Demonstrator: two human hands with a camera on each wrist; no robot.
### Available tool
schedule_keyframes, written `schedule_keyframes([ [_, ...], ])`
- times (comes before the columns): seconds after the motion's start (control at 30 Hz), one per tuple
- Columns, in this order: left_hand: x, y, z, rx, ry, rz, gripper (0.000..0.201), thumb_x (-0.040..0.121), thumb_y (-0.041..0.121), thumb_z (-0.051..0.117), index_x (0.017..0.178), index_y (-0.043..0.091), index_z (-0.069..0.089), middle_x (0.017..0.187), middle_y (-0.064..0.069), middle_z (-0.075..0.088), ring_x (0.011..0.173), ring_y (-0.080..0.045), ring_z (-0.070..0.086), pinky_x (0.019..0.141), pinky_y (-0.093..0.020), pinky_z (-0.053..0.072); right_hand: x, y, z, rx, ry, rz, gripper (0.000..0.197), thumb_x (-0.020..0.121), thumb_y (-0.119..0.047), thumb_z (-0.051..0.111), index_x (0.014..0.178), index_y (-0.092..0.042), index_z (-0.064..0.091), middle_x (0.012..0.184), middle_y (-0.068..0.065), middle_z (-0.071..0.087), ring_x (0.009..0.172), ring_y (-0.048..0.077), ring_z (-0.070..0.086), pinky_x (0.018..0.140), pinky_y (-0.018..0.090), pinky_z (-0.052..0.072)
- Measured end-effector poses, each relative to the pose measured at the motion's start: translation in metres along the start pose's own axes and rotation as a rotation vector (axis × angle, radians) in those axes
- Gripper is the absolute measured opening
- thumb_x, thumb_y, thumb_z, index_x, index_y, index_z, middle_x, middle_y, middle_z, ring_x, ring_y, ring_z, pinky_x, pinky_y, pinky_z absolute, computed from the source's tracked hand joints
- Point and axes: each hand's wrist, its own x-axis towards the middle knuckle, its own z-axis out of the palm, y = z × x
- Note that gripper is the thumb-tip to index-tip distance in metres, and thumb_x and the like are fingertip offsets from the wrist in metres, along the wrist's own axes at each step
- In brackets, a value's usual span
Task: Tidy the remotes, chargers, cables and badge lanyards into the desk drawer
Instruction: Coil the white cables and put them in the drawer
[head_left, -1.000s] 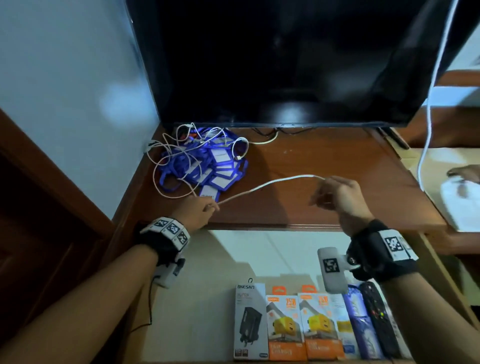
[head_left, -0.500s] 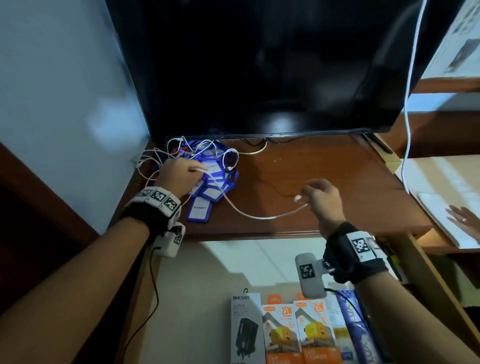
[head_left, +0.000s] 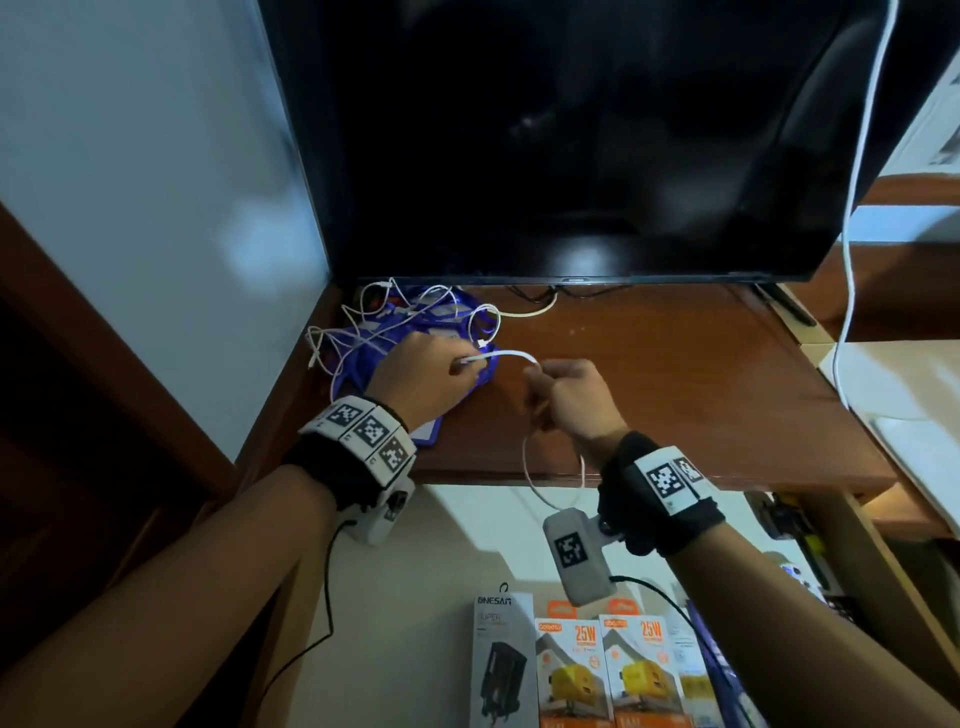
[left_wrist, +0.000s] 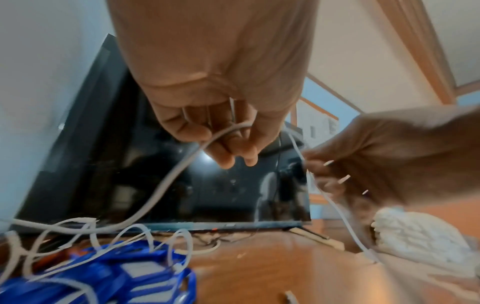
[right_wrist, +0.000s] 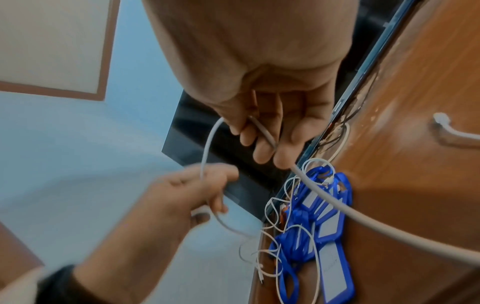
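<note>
Both hands are pinching one white cable (head_left: 511, 355), left hand (head_left: 423, 376) over the lanyard pile (head_left: 415, 322), right hand (head_left: 571, 397) gathering a loop. I am keeping loops even and drawing gently so the tangle is not dragging along.

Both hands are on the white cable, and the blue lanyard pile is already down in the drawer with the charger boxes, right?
Not quite. Both hands, left hand and right hand, hold the white cable, but the head view shows the blue lanyard pile on the desk, not in the drawer.

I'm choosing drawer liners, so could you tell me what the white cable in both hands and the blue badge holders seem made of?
White cable: likely matte rubbery plastic; it bends in smooth loops.
Blue badge holders: probably soft glossy plastic or silicone; moulded frames around pale inserts.
</note>
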Motion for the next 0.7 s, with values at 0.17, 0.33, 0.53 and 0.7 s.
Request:
schedule_keyframes([
  [0.17, -0.011, -0.052, 0.006, 0.091, -0.102, -0.216, 0.021, 0.093, 0.030, 0.056, 0.090, 0.017, 0.071, 0.078, -0.007, 0.067, 0.073, -0.024, 0.062, 0.067, -0.035, 0.051, -0.004, -0.001, -0.038, 0.178, 0.116, 0.023, 0.029, 0.096, -0.011, 0.053, 0.069, -0.002, 0.057, 0.063, 0.017, 0.060, 0.047, 0.024, 0.055, 0.040, 0.022, 0.041],
  [0.33, -0.014, -0.100, 0.010, 0.195, -0.117, -0.414, 0.018, 0.091, 0.027, 0.055, 0.092, 0.021, 0.071, 0.091, -0.015, 0.066, 0.081, -0.033, 0.061, 0.075, -0.039, 0.053, 0.004, -0.001, -0.066, 0.318, 0.314, 0.090, 0.028, 0.097, -0.018, 0.049, 0.075, -0.002, 0.055, 0.063, 0.012, 0.060, 0.045, 0.022, 0.061, 0.045, 0.023, 0.045],
  [0.53, -0.014, -0.122, 0.007, 0.103, -0.111, -0.564, 0.021, 0.092, 0.025, 0.053, 0.084, 0.015, 0.069, 0.093, -0.014, 0.069, 0.091, -0.035, 0.062, 0.079, -0.039, 0.049, 0.015, 0.020, -0.083, 0.389, 0.459, 0.191, 0.015, 0.091, -0.014, 0.049, 0.081, -0.005, 0.056, 0.069, 0.012, 0.059, 0.049, 0.027, 0.063, 0.048, 0.026, 0.045],
  [0.7, -0.006, -0.095, 0.002, -0.157, -0.091, -0.538, 0.020, 0.093, 0.015, 0.052, 0.089, 0.014, 0.072, 0.079, -0.014, 0.069, 0.075, -0.030, 0.067, 0.076, -0.039, 0.054, 0.007, 0.037, -0.071, 0.185, 0.360, 0.266, 0.015, 0.083, -0.004, 0.050, 0.080, -0.010, 0.064, 0.082, 0.013, 0.063, 0.065, 0.026, 0.058, 0.052, 0.027, 0.042],
])
